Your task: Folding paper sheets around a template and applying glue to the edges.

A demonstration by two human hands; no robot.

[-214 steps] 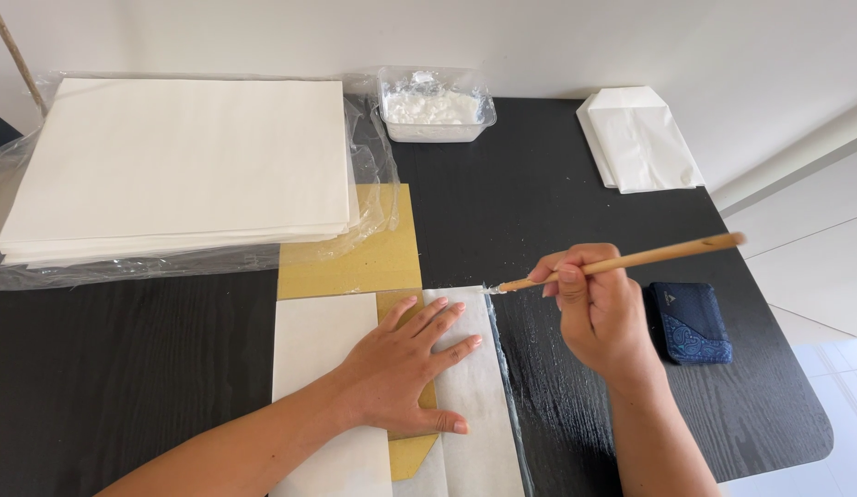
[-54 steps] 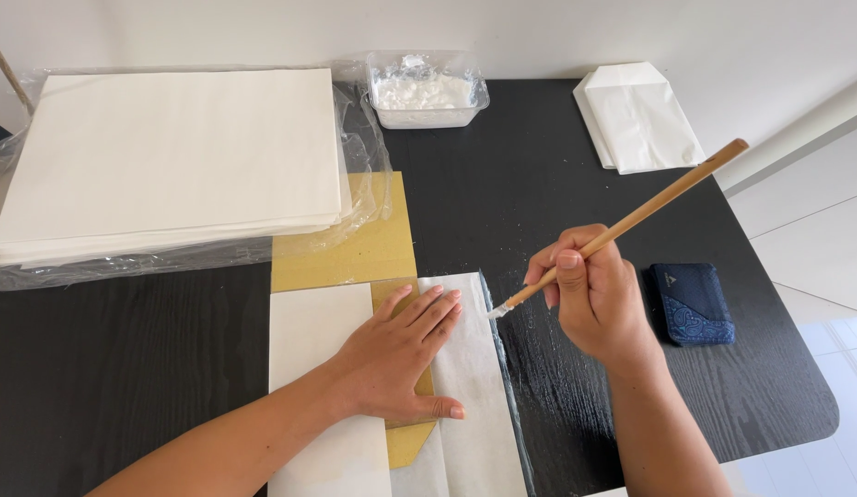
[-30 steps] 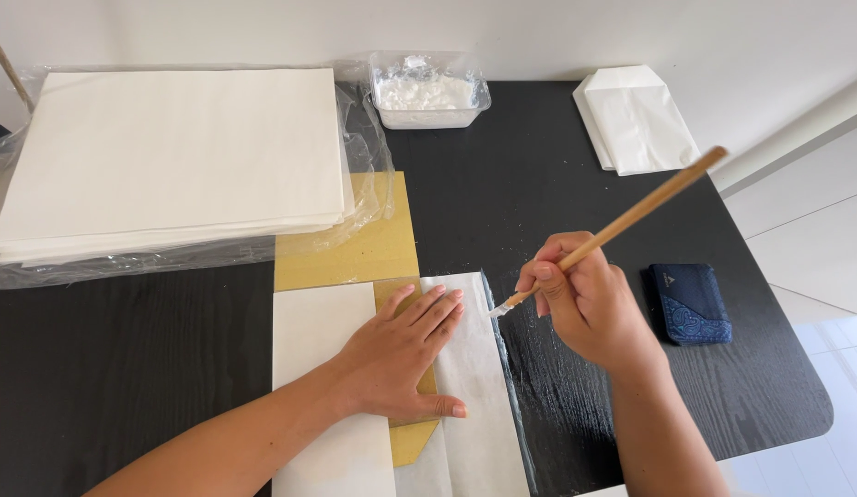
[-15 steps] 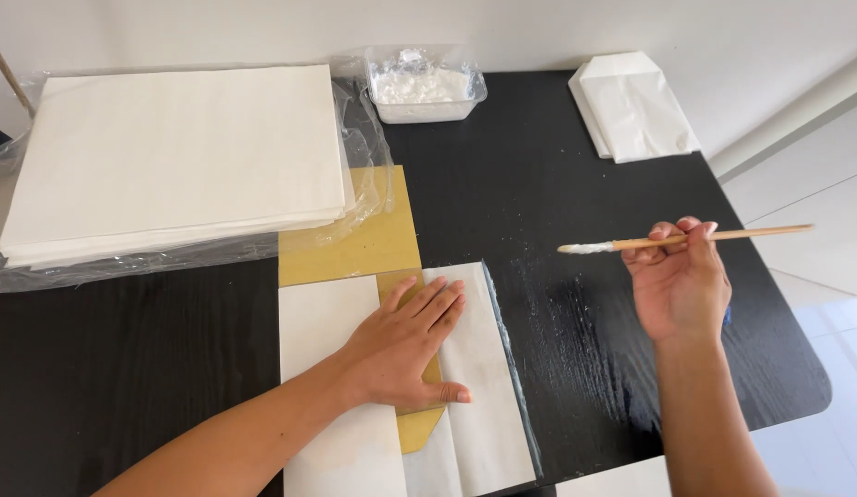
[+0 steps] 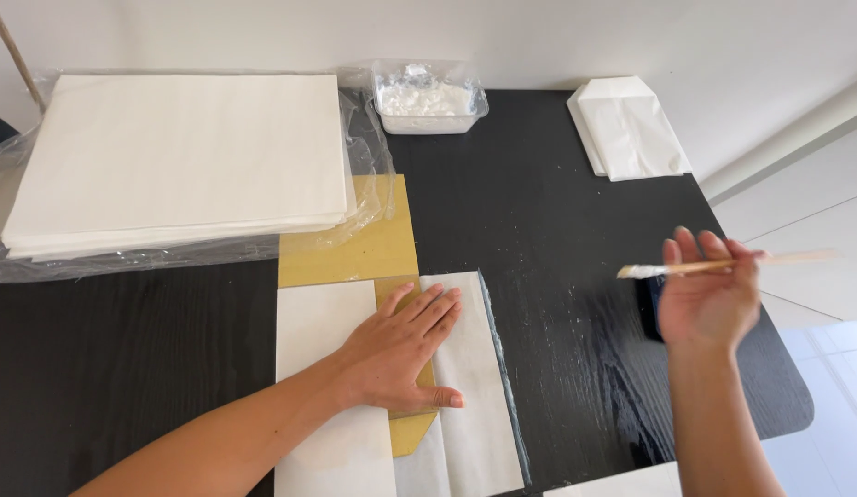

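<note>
The left hand (image 5: 401, 354) is lying flat with fingers spread on the thin, floppy, easily creased white paper (image 5: 465, 368) at the table's (image 5: 557, 202) near edge, while the right hand (image 5: 709, 299) is pinching a light, stiff wooden brush (image 5: 714, 266) at mid-handle.

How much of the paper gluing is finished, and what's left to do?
Done, it seems: a wet shiny strip runs along the right edge of the white sheet, and finished-looking folded bags sit at the far corner. In hand: the left hand presses the sheet flat over the yellow card, and the right hand holds the brush lifted above the table. Left: the glued edge isn't folded, and a big paper stack waits.
</note>
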